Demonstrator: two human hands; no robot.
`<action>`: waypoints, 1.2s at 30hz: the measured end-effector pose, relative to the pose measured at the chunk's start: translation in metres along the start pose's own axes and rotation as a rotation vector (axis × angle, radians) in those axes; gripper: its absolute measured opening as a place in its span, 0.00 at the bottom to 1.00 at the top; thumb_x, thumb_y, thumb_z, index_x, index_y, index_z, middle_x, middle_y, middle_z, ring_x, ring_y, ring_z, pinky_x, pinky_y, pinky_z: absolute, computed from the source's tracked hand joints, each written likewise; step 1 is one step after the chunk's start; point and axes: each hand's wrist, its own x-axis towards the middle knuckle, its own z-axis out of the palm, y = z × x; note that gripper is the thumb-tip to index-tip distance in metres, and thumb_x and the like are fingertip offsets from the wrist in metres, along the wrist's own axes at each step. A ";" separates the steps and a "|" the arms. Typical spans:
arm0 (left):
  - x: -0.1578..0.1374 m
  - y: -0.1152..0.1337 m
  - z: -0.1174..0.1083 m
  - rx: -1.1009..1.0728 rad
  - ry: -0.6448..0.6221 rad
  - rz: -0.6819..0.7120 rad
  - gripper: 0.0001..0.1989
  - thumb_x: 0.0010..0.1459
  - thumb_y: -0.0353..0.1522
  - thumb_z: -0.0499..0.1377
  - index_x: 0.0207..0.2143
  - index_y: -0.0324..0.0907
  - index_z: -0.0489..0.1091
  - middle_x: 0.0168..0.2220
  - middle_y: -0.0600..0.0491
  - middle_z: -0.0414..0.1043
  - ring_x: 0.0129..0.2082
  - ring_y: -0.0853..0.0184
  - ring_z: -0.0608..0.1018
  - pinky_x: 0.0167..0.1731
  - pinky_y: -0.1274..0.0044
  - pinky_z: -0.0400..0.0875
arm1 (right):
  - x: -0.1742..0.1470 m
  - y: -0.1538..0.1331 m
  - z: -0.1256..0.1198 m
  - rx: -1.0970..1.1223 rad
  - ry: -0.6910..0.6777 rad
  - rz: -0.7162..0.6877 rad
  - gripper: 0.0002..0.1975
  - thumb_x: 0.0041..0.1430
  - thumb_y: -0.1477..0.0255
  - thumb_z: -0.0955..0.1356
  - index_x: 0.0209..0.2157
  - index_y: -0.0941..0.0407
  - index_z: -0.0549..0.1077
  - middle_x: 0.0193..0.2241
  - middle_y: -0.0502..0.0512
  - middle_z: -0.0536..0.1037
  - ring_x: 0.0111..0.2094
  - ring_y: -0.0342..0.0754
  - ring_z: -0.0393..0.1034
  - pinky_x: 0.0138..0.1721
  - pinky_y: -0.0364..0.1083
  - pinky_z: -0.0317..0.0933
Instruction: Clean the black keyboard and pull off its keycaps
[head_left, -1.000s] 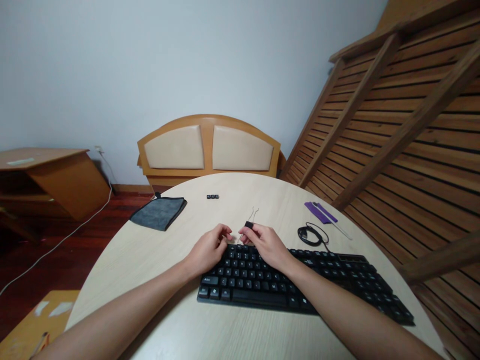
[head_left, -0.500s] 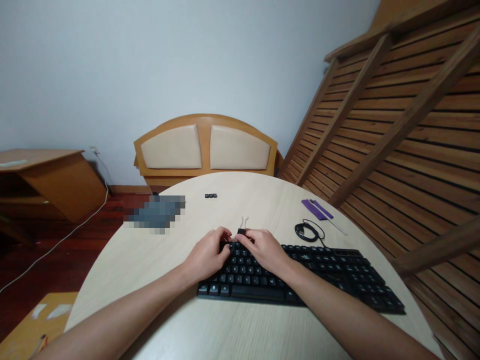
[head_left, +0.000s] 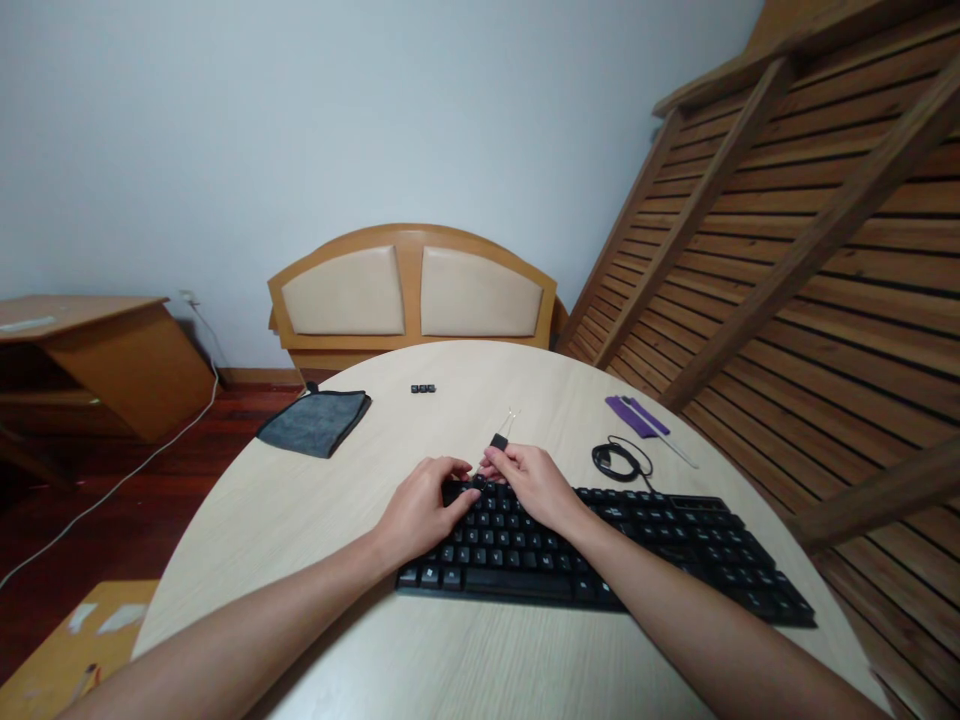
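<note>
A black keyboard (head_left: 517, 585) lies on the table, tilted slightly across it. My right hand (head_left: 536, 485) pinches a wire keycap puller (head_left: 499, 440) by its black middle; thin wire prongs stick out at the far end, and the near wires reach down to the keyboard's top row. There a black keycap (head_left: 480, 482) appears at the puller's lower end. My left hand (head_left: 424, 510) is closed around that spot, thumb and fingertips at the keycap. Three loose keycaps (head_left: 423, 388) sit in a row farther back on the table.
A folded grey cloth (head_left: 315, 420) lies at the table's left edge. To the right are a coiled black cable (head_left: 621, 460), a purple cloth (head_left: 637, 417) and a thin stick-like tool (head_left: 675, 448) lying across it. A wooden slatted frame (head_left: 825, 230) leans close on the right.
The puller has tilted to the right and come a little away from the keyboard with my right hand. A keycap now shows between my hands. My left thumb has shifted right.
</note>
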 end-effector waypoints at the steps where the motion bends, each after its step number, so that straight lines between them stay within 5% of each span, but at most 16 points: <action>1: 0.000 0.000 0.001 -0.019 0.003 -0.001 0.13 0.59 0.37 0.61 0.46 0.43 0.71 0.43 0.49 0.76 0.46 0.58 0.76 0.48 0.65 0.69 | 0.000 0.000 0.000 0.042 0.002 0.006 0.24 0.59 0.51 0.66 0.33 0.59 0.78 0.32 0.60 0.82 0.37 0.53 0.78 0.41 0.50 0.70; 15: 0.004 0.007 -0.001 -0.341 -0.020 -0.049 0.09 0.57 0.32 0.62 0.41 0.43 0.75 0.40 0.52 0.79 0.42 0.63 0.78 0.46 0.71 0.70 | -0.005 -0.004 -0.001 -0.043 0.028 -0.062 0.23 0.63 0.54 0.65 0.37 0.59 0.79 0.33 0.58 0.83 0.37 0.53 0.78 0.42 0.49 0.69; 36: 0.005 0.004 -0.002 -0.255 0.021 0.034 0.04 0.59 0.30 0.61 0.38 0.43 0.74 0.38 0.53 0.78 0.38 0.64 0.77 0.41 0.72 0.71 | -0.003 -0.008 -0.002 0.033 -0.006 -0.051 0.25 0.59 0.51 0.65 0.23 0.58 0.76 0.34 0.59 0.82 0.35 0.50 0.76 0.41 0.47 0.67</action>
